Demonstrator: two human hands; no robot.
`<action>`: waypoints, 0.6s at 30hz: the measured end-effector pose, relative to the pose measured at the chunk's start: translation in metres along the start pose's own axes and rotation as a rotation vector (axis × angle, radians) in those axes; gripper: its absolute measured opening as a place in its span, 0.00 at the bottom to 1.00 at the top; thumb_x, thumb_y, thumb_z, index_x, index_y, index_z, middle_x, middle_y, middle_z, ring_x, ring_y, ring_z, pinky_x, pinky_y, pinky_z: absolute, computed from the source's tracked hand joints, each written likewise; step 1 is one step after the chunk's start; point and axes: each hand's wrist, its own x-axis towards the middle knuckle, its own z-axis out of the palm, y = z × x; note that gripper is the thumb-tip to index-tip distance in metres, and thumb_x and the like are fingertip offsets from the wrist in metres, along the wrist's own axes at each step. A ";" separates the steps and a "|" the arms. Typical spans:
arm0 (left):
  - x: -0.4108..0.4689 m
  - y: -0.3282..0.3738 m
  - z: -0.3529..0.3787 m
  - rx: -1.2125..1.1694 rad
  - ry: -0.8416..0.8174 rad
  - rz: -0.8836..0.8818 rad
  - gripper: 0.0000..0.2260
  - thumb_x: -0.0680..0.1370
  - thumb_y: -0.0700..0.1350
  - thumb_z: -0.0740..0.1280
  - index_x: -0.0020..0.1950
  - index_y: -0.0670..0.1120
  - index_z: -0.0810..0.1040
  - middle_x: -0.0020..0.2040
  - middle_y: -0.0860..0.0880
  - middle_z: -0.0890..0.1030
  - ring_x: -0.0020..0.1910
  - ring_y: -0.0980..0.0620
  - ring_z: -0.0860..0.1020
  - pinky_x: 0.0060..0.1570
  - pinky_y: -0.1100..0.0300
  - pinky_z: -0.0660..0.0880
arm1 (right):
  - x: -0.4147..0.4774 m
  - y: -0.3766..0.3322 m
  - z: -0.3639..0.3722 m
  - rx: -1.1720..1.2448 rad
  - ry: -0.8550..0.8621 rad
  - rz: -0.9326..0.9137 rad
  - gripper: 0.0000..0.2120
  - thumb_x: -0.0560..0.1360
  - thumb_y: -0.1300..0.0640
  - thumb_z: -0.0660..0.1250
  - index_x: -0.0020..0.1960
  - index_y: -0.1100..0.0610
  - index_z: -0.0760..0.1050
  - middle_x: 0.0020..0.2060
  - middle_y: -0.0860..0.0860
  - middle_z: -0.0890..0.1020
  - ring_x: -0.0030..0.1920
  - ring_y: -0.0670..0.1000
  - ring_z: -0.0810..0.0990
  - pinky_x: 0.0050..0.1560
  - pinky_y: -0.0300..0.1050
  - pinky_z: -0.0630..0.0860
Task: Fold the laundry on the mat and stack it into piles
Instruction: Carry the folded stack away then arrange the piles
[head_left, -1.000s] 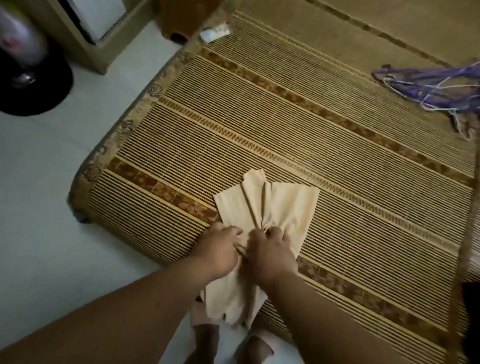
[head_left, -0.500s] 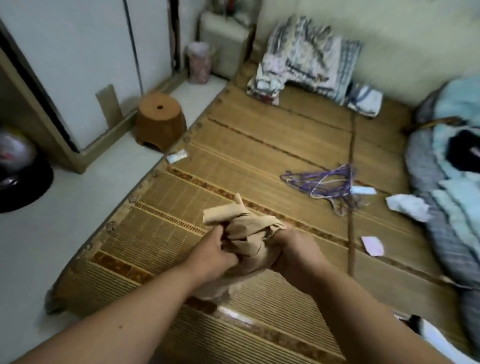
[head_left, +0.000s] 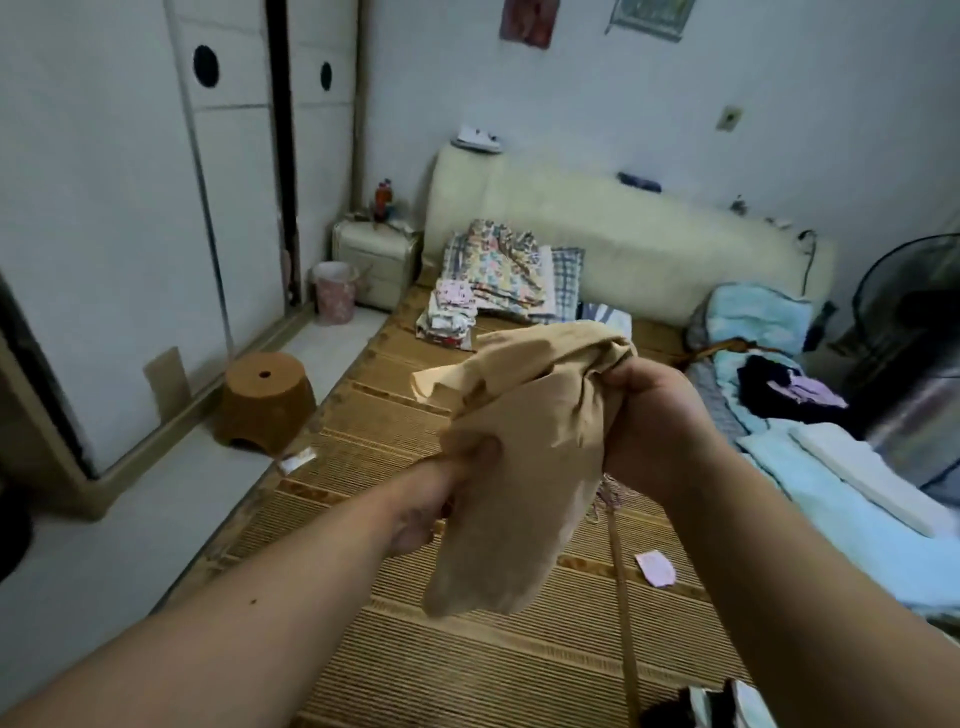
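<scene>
A bunched tan cloth garment (head_left: 524, 447) hangs above the striped woven bamboo mat (head_left: 467, 665), with the left hand (head_left: 439, 496) gripping its side and the right hand (head_left: 649, 426) clenching its top. A pile of folded patterned clothes (head_left: 449, 317) sits near the cream padded headboard (head_left: 623, 244). A round brown stool (head_left: 265, 405) stands on the pale floor (head_left: 130, 519).

We've got bare mat (head_left: 467, 670) open across lower centre and up the centre-left strip. Mid-frame is taken: tan garment (head_left: 519, 467) bunched between left hand (head_left: 447, 493) and right hand (head_left: 654, 421), held up above the mat. Right side is crowded by light blue bedding (head_left: 841, 525), with the fan (head_left: 914, 332) behind it. Far end, upper centre: folded stack (head_left: 449, 317) and floral pile (head_left: 506, 270). Brown stool (head_left: 265, 402) stands off the mat, left. Pink paper scrap (head_left: 655, 567) lies lower right.
</scene>
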 end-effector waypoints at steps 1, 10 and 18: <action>-0.001 0.000 0.007 -0.041 -0.060 -0.069 0.13 0.76 0.56 0.66 0.54 0.48 0.79 0.50 0.50 0.83 0.54 0.49 0.77 0.51 0.56 0.70 | -0.001 -0.004 -0.003 0.011 0.016 -0.020 0.21 0.65 0.61 0.56 0.50 0.66 0.81 0.43 0.60 0.85 0.42 0.56 0.85 0.43 0.47 0.82; 0.013 -0.004 0.045 -0.332 -0.189 -0.112 0.10 0.79 0.36 0.61 0.55 0.37 0.80 0.47 0.38 0.83 0.41 0.43 0.83 0.46 0.52 0.79 | -0.016 0.019 -0.088 -0.371 0.256 0.301 0.20 0.76 0.43 0.66 0.62 0.54 0.75 0.55 0.58 0.83 0.53 0.58 0.82 0.51 0.56 0.79; 0.035 0.004 0.052 -0.149 0.099 -0.084 0.19 0.77 0.30 0.63 0.67 0.40 0.70 0.48 0.40 0.81 0.40 0.46 0.80 0.34 0.53 0.80 | -0.033 0.059 -0.112 -0.266 0.357 0.149 0.36 0.71 0.69 0.71 0.74 0.49 0.65 0.66 0.59 0.73 0.53 0.58 0.81 0.40 0.47 0.80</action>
